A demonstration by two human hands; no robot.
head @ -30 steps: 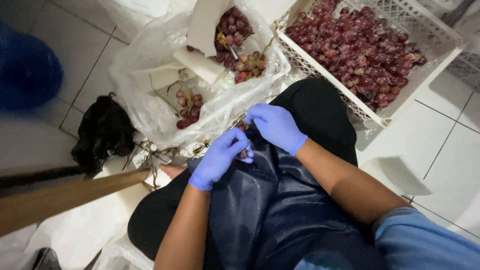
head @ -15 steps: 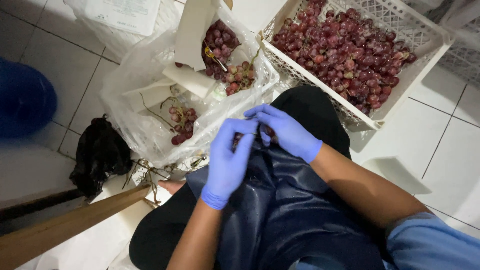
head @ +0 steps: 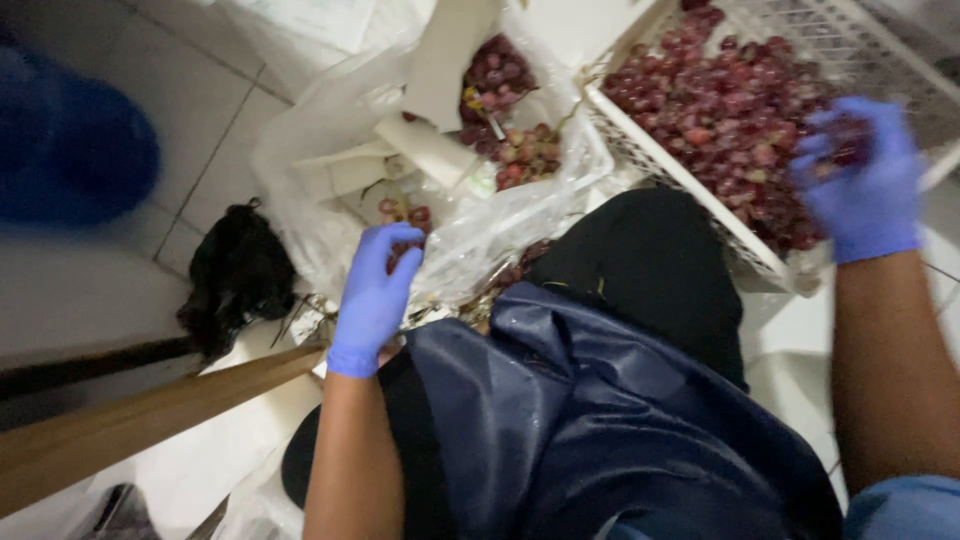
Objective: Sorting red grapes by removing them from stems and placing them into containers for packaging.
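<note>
Grapes point(head: 730, 110) fill the white crate point(head: 650, 150) at upper right, where the blurred right hand point(head: 860, 180) cups some in curled fingers. Left of centre, the left hand point(head: 375, 290) hangs over the plastic bag point(head: 320, 150); whether its fingers hold anything, I cannot tell.

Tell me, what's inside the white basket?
The white plastic lattice basket holds loose red grapes. The blue-gloved right hand covers some; the bottom is hidden.

Both hands, left point(head: 375, 290) and right point(head: 862, 180), wear blue gloves (thin, snug); dark navy apron point(head: 600, 420), light-blue sleeve point(head: 905, 508)
</note>
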